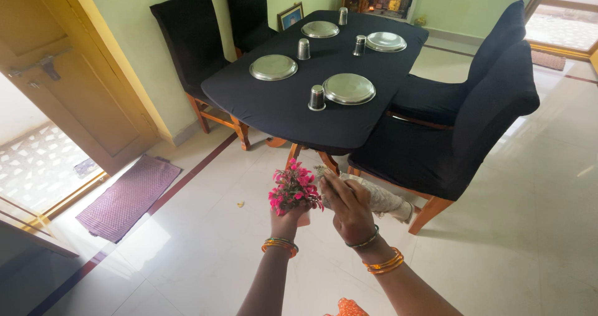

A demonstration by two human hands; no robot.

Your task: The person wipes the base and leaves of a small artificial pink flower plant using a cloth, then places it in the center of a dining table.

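**Pink Flowers Held Before a Table Laid for Four**

Low in the centre of the frame, your left hand [288, 219] is closed around the stems of a small bunch of pink flowers [293, 188], gripping it upright above the pale tiled floor [529, 229]. Your right hand [347, 205] sits just beside the blooms, its back to the camera, fingers curled over a whitish bundle of cloth [380, 198] that trails off to the right; how firmly you grip it cannot be told. Orange and green bangles ring both of your wrists.

Above the flowers, in the upper middle of the frame, stands a dining table [280, 110] under a black cover. Count four round steel plates on it: the nearest plate [349, 89], one to its left [273, 67], and two farther back [320, 29] [386, 41]. Four steel tumblers stand upside down among them, the closest tumbler [317, 97] just left of the nearest plate.

Four chairs in black covers surround the table: two against the green wall at upper left [187, 36] [248, 11], two at right [461, 123] [492, 48].

At lower left, one purple doormat [128, 194] lies before an open wooden door [75, 73]. One small framed picture [290, 16] leans against the wall behind the table.
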